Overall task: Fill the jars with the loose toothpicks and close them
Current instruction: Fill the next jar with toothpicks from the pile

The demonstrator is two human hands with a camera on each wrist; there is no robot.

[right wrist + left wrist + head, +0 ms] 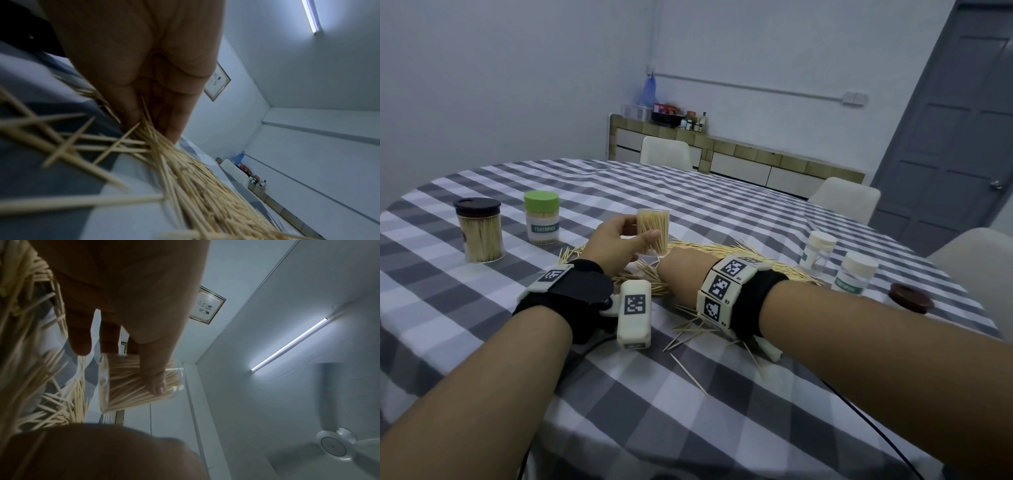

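Mid-fill: left hand [616, 236] gripping open jar [653, 233], nearly full, held above the worktop [722, 212]. Right hand [144, 78] fingers [131, 113] pinching loose toothpicks [739, 255] from the pile. Next: lifting a bunch, aligned with jar mouth.

green-lid jar [541, 219]: "TOOTHPICK" | white-lid jar [854, 272]: "TOOTHPICK" | R wristband [719, 291]: R2, R3, R4

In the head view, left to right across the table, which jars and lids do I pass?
Black-lidded jar → green-lidded jar → open jar held in left hand → two white-capped jars → loose brown lid.
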